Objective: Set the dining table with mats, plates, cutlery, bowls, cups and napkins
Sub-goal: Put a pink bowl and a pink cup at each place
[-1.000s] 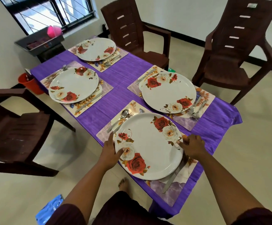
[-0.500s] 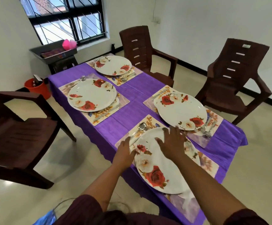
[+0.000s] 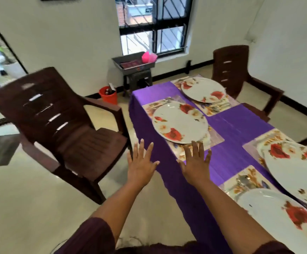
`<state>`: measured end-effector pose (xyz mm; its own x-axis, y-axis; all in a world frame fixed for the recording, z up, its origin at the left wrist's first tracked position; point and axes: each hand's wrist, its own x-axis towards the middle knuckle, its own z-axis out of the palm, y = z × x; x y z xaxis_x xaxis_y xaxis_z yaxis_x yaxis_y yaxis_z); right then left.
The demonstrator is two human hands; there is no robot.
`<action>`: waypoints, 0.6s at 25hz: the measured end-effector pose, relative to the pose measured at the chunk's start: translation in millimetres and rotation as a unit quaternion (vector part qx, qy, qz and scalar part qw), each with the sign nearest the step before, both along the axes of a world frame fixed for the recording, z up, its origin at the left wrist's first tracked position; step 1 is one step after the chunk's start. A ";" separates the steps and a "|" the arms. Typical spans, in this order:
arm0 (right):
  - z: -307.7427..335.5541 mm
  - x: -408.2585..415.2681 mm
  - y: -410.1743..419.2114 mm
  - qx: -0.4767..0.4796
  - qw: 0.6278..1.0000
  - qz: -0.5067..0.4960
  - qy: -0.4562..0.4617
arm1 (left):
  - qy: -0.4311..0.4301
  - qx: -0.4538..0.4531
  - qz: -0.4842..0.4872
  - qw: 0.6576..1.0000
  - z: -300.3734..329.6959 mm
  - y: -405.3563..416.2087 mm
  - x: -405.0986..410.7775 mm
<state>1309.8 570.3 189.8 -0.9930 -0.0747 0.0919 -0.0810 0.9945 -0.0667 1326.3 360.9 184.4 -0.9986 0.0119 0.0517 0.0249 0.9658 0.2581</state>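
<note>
The table wears a purple cloth and carries floral mats, each with a white rose-patterned plate. The nearest plate lies at the lower right with a spoon and fork beside it. A second plate sits at the right edge, a third plate in the middle on its mat, a fourth plate at the far end. My left hand hovers with fingers spread beside the table's edge, holding nothing. My right hand is spread above the cloth just short of the third plate.
A brown plastic chair stands to the left of the table, another chair at the far right. Under the window a grey tray with a pink cup rests on a stool. A red bucket stands on the floor.
Both hands have left the nearest plate and now reach out spread toward the middle plate. My view has swung left and up along the table.
</note>
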 end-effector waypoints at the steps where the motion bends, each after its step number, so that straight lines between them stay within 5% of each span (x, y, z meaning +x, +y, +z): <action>1: 0.9 -11.1 -15.9 -0.004 1.000 0.010 0.003 | 0.010 -0.002 0.017 1.000 2.0 -19.8 -7.0; 15: -3.5 -259.1 -181.9 -0.037 0.994 0.102 -0.016 | -0.069 0.007 0.127 0.990 -16.0 -157.5 -206.3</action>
